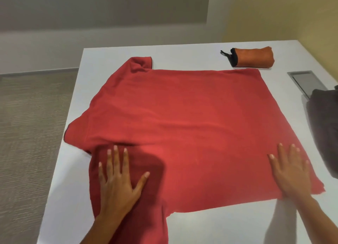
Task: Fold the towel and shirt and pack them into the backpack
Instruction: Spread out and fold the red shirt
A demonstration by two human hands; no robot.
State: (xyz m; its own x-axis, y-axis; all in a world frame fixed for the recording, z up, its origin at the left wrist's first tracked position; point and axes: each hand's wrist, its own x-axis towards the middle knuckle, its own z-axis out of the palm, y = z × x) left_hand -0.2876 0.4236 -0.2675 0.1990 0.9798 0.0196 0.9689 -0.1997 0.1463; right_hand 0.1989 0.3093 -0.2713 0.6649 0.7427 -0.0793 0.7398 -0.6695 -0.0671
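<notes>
A grey carpet [27, 124] fills the far left, below the edge of the white counter [182, 53]; on the counter a red shirt [182, 115] lies spread flat and covers most of the middle. Its far sleeve [141, 63] points to the back left corner, crumpled and with a dark trim at the cuff; a dark-edged fold of the shirt bulges at the left edge of the counter. The near sleeve runs down toward the person at the lower left, partly doubled over the body of the shirt.

The left hand [117, 185] rests palm down on that doubled part, fingers straight and spread wide, thumb out to the right; it presses the cloth and pinches nothing. Of the two hands, the right hand [290, 174] lies flat on the near right corner of the shirt, by the hem, fingers straight and close together; it also grips nothing.

At the back right, apart from the shirt, an orange towel [254, 57] lies rolled up, with a black band and loop at its left end. Further right a metal hatch [307, 82] is set into the counter; the dark grey backpack [325, 119] sits at the right edge, overlapping the near end of the hatch and cut off by the frame; whether it is open cannot be told.
</notes>
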